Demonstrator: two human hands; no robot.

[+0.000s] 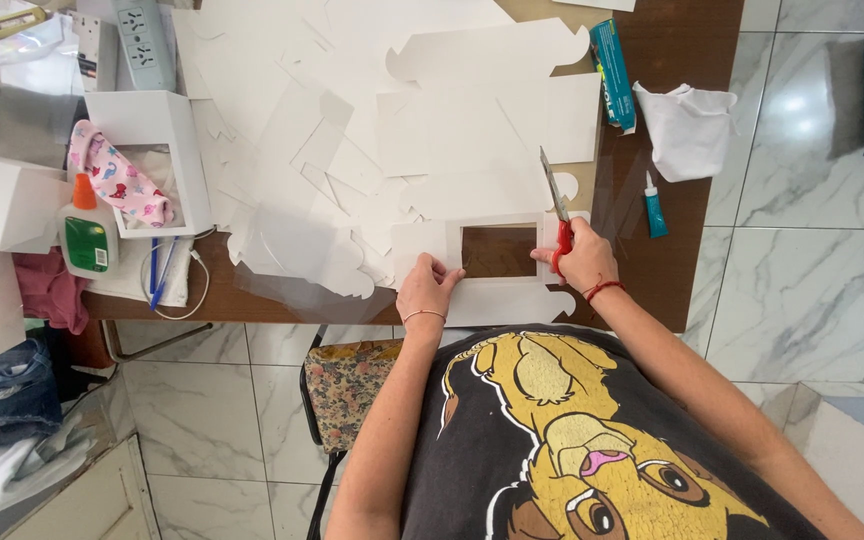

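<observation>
Right hand (pixel 584 255) with grip clamped on red-handled scissors (pixel 556 205), blades up beside the white card frame (pixel 497 222) lying at the near edge of the brown table (pixel 667 260), left hand (pixel 428 288) with fingers closed, pinning the frame's left border.

Things on the table, counted
One pair of scissors (pixel 556 205), one glue bottle (pixel 87 235), one small glue tube (pixel 654 208), two hands, many white card pieces (pixel 472 130)
</observation>
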